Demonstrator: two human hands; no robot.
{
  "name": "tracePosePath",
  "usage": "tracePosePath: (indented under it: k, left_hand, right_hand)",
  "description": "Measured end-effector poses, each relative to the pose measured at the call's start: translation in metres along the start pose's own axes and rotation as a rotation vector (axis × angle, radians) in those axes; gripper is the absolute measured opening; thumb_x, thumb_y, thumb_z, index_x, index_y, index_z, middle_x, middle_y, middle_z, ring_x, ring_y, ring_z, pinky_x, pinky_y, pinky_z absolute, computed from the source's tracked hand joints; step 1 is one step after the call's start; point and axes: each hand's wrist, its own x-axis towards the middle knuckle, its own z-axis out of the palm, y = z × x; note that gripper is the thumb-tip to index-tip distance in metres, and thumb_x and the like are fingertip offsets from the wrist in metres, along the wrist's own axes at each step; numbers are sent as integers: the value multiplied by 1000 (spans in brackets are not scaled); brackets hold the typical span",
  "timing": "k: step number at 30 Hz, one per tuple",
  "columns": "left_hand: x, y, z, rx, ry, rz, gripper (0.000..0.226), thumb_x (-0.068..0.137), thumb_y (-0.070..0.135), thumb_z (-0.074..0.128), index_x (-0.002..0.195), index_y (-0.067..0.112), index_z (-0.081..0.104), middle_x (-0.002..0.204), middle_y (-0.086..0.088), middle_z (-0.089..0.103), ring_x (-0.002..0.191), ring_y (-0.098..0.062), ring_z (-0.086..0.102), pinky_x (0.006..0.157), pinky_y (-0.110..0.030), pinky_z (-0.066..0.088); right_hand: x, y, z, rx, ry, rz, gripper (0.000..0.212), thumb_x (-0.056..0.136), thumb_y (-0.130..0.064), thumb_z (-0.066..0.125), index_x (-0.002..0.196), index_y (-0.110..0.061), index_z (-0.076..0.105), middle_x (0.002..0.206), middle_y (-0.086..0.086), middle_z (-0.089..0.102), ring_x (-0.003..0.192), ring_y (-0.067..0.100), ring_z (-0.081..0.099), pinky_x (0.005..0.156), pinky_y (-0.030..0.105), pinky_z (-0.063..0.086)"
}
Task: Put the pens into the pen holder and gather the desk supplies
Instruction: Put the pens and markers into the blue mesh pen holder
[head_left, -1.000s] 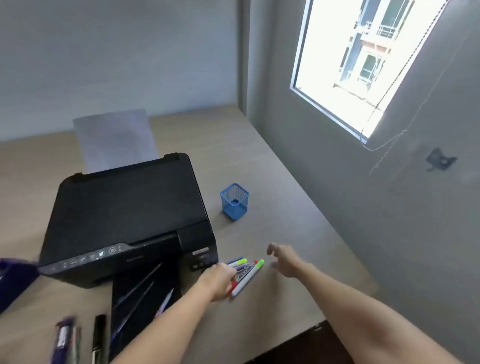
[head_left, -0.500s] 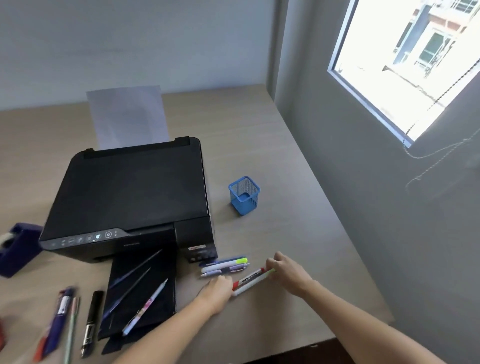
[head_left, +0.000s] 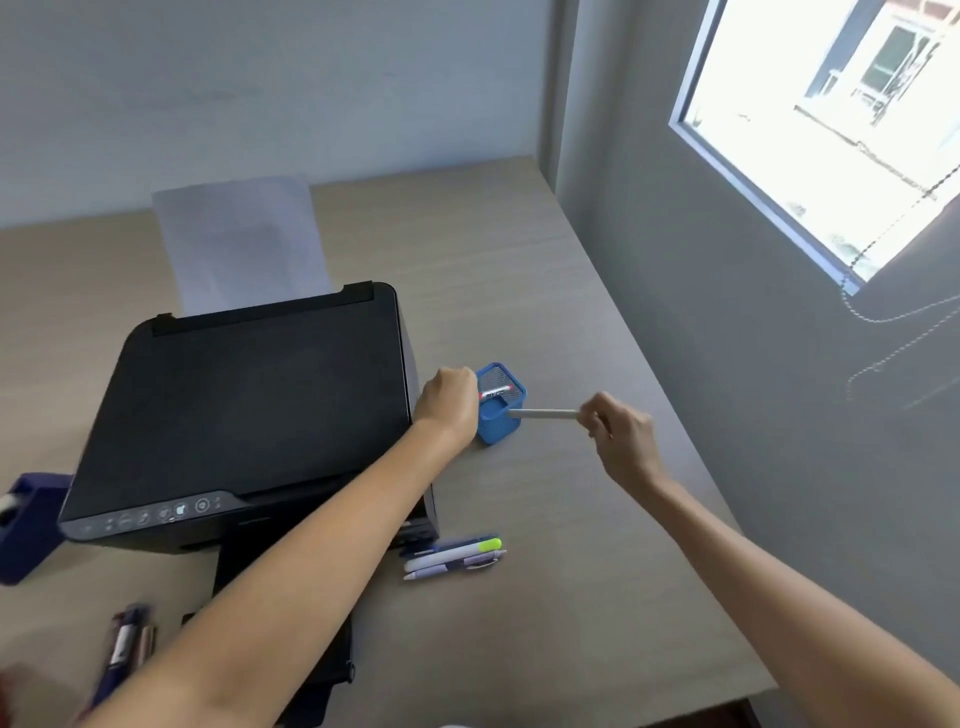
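Note:
A blue mesh pen holder (head_left: 500, 422) stands on the desk to the right of the printer. My left hand (head_left: 450, 402) is closed on a red-tipped marker (head_left: 496, 392) that lies across the holder's mouth. My right hand (head_left: 618, 430) pinches a white pen (head_left: 543, 413) held level, its far tip touching the holder's rim. Three more pens (head_left: 453, 556), one with a yellow-green cap, lie side by side on the desk in front of the printer's right corner. Several pens (head_left: 123, 644) lie at the lower left, blurred.
A black printer (head_left: 249, 410) with a sheet of paper (head_left: 240, 241) in its rear feed fills the desk's left half. A dark blue tape dispenser (head_left: 28, 525) sits at the far left edge. The wall and a window (head_left: 831, 124) border the desk (head_left: 571, 597) on the right.
Both hands lifted a pen each from the group near the printer and moved up to the holder. Three pens stay on the desk. The camera view also shifted.

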Motion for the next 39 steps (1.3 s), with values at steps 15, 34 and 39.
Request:
tracePosePath:
  k: [15, 34, 39]
  left_hand:
    - [3, 3, 22, 23, 66, 112, 24, 85, -7, 61, 106, 2, 60, 114, -16, 56, 101, -32, 59, 78, -37, 55]
    - [-128, -94, 145, 292, -211, 64, 38, 99, 9, 40, 137, 7, 43, 131, -10, 52, 125, -26, 51, 94, -39, 51]
    - [-137, -106, 144, 291, -252, 74, 31, 100, 15, 42, 129, 6, 46, 131, -12, 52, 122, -27, 53, 93, -38, 50]
  right_hand:
    - [60, -35, 30, 231, 215, 102, 13, 94, -11, 47, 93, -8, 60, 70, 0, 54, 56, 16, 42, 54, 21, 26]
    - [-60, -28, 85, -21, -500, -261, 10, 90, -10, 56, 87, -11, 65, 87, 10, 60, 72, 32, 60, 66, 34, 50]
    - [-86, -26, 105, -227, -742, -286, 14, 90, -18, 55, 97, -11, 65, 98, 15, 55, 77, 36, 60, 67, 37, 48]
